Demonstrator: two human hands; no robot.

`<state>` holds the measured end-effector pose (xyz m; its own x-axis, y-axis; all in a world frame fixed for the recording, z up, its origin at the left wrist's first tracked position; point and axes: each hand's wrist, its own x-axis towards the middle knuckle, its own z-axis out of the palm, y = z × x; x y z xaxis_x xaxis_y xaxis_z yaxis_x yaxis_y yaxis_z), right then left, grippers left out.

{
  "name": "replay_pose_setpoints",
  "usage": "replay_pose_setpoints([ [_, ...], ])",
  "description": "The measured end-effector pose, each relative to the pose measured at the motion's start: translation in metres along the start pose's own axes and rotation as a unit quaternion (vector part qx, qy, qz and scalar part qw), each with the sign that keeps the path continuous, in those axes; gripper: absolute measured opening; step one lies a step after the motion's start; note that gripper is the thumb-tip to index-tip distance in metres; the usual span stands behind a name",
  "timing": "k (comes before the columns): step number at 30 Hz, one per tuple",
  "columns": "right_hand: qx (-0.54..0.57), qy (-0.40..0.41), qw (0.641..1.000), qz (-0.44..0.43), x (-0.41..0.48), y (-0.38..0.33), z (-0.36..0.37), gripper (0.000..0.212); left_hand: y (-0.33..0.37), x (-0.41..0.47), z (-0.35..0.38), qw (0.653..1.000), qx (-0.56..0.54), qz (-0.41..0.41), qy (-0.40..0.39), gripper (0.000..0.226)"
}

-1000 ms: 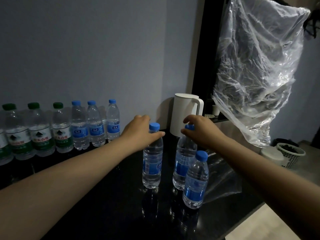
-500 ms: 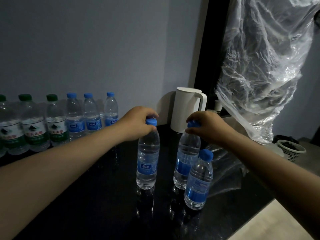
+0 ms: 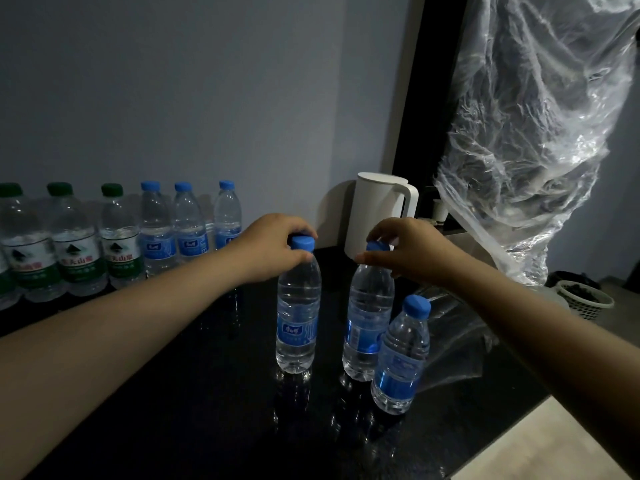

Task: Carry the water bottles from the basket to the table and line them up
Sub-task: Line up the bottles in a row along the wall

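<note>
Three blue-capped water bottles stand on the black table [image 3: 173, 410]. My left hand [image 3: 270, 247] grips the neck and cap of the left bottle [image 3: 298, 320]. My right hand [image 3: 405, 251] pinches the cap of the middle bottle [image 3: 367, 327]. A third bottle [image 3: 401, 362] stands free, close in front of the middle one. Along the wall at the back left runs a row of bottles: green-capped ones [image 3: 72, 244] and then blue-capped ones [image 3: 190, 226].
A white kettle [image 3: 381, 209] stands at the back of the table against the wall. Crumpled clear plastic [image 3: 533, 133] hangs at the right. A small white basket [image 3: 585, 299] sits on the floor at the far right. The table edge runs diagonally at the lower right.
Both hands have closed down onto the caps of the two bottles. The view has shifted slightly; the bottles stand in about the same places.
</note>
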<state>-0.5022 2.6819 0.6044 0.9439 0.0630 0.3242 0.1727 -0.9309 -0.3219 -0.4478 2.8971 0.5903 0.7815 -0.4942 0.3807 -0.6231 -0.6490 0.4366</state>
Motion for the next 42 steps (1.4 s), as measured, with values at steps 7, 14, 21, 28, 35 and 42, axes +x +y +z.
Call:
replay_pose_setpoints([
  [7,0.029,-0.013,0.999,-0.013,-0.005,0.007,-0.004,0.03,0.001,0.0,0.003,1.0,-0.007,-0.004,0.003,0.033],
  [14,0.027,0.027,0.999,-0.031,0.002,0.004,0.004,0.031,-0.009,0.006,-0.009,1.0,-0.012,-0.02,0.01,0.033],
  [21,0.027,0.047,0.997,-0.047,0.035,0.001,0.015,0.032,-0.024,0.036,-0.022,0.999,-0.005,-0.003,0.046,0.03],
  [28,0.033,0.058,0.996,-0.05,0.09,-0.001,0.03,0.031,-0.05,0.078,-0.023,0.998,-0.003,0.008,0.069,0.031],
  [35,0.012,0.072,0.996,-0.056,0.15,0.011,0.046,0.03,-0.09,0.144,-0.011,0.998,0.032,0.008,0.057,0.032],
  [42,-0.013,0.075,0.994,-0.076,0.197,0.023,0.066,0.034,-0.13,0.192,-0.003,0.996,0.05,-0.006,0.07,0.034],
])
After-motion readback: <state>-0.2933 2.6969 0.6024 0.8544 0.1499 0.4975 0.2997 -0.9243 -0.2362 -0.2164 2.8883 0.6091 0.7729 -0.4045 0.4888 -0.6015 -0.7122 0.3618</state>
